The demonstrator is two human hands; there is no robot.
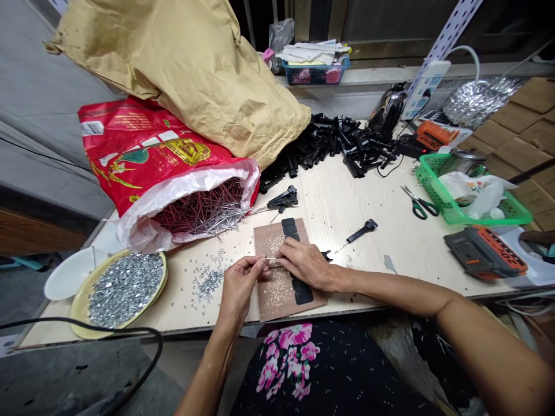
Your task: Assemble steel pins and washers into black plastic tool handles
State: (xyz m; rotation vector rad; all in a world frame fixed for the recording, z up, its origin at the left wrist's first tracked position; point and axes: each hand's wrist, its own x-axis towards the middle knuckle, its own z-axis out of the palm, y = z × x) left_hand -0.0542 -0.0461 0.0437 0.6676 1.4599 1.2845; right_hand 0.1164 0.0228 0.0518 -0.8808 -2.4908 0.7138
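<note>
My left hand (241, 284) pinches one end of a thin, silvery metal rod (273, 259) between thumb and fingertips. From the other side, the fingers of my right hand (306, 263) close on the rod; their tips partly hide it. Both hands are over a brown board (271, 309) with pale scuff marks and a column of black pads (302, 292). A black forked part (326, 255) sticks out behind my right hand. Left of the board lie loose small metal washers (208, 286).
A yellow plate (162, 283) holds many washers. Long metal pins (202, 208) fill a red bag (151, 147) under a brown paper sack (195, 69). Black plastic parts (325, 141) are heaped behind; scissors (419, 205), a green basket (485, 218) and a battery pack (485, 252) are at right.
</note>
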